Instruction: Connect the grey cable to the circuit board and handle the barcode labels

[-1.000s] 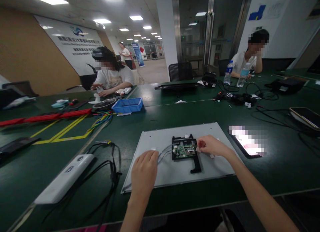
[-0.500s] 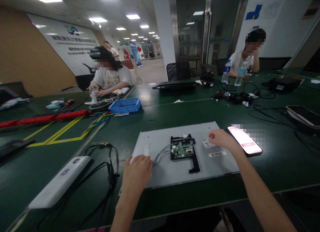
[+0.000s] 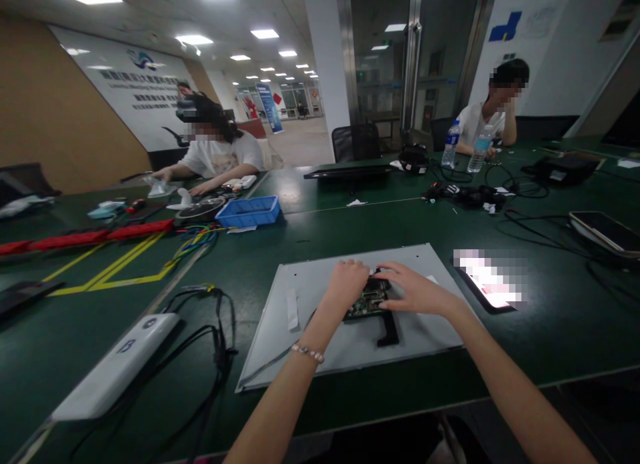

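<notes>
A pale flat panel [image 3: 420, 331] lies on the green table with a black bracket [image 3: 389, 331] and a green circuit board [image 3: 367, 305] on it. My left hand [image 3: 347, 284] is over the bracket's upper left part. Its fingers are bent and pressed together, and whatever they grip is hidden beneath them. From the right, my right hand [image 3: 417, 289] reaches to the bracket with thumb and fingers spread, fingertips at its right side and top edge. A white strip [image 3: 293, 309] sits on the panel's left part. Thin grey cables run under my left wrist.
Right of the panel lies a lit phone [image 3: 487, 284]. A white power bank [image 3: 117, 367] and black cables [image 3: 220, 337] are at left. Beyond are a blue tray [image 3: 249, 212], a dark flat screen [image 3: 350, 172] and bottles [image 3: 480, 149]. Two people sit across the table.
My left hand has moved right and up from the white strip to the bracket. My right hand has left the panel's label and come left to the bracket, fingers spreading.
</notes>
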A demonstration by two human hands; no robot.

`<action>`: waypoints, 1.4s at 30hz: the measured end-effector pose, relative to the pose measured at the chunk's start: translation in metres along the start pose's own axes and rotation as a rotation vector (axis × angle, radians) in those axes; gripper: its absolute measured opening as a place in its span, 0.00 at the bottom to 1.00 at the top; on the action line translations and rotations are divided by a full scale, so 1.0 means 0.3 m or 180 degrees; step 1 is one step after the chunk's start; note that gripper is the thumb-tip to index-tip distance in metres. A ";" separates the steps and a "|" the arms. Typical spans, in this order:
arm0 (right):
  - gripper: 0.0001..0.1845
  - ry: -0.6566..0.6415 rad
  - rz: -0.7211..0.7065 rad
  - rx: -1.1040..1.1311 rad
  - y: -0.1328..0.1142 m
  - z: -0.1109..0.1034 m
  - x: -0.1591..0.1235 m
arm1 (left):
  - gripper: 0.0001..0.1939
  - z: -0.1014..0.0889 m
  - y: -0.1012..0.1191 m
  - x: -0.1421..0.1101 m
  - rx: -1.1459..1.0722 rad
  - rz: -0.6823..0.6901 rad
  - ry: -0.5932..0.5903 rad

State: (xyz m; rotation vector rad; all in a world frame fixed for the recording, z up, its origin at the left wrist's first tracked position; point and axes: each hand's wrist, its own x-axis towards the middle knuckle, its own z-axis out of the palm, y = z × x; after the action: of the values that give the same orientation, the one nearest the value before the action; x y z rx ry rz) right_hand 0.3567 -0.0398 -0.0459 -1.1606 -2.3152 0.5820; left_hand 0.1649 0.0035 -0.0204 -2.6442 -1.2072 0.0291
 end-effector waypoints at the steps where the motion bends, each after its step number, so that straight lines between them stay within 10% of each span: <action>1: 0.38 -0.0096 -0.0003 -0.0003 -0.008 0.015 0.001 | 0.08 0.011 -0.001 0.018 -0.0023 0.0027 -0.0020; 7: 0.53 -0.0331 0.0242 -0.0040 -0.009 0.068 0.001 | 0.08 0.044 -0.019 0.051 -0.0116 0.0162 -0.0059; 23: 0.48 -0.0384 0.0332 -0.0086 0.009 0.073 0.002 | 0.10 0.066 -0.084 0.104 -0.0050 -0.0294 -0.0062; 32: 0.47 -0.0373 0.0358 -0.0047 0.011 0.071 0.002 | 0.17 0.074 -0.154 0.001 -0.0649 -0.0553 -0.0053; 36: 0.47 -0.0347 0.0330 -0.0066 0.012 0.076 0.000 | 0.28 0.064 -0.185 -0.094 -0.1544 -0.0233 0.0012; 42: 0.46 -0.0324 0.0317 -0.0149 0.010 0.073 0.003 | 0.52 0.038 -0.209 -0.179 -0.2368 0.0194 -0.0836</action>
State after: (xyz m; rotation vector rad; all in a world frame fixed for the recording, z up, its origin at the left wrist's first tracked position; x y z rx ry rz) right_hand 0.3451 -0.0408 -0.0648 -1.3022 -2.3782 0.6395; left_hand 0.0816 0.0054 -0.0220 -3.4046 -1.4289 -0.0816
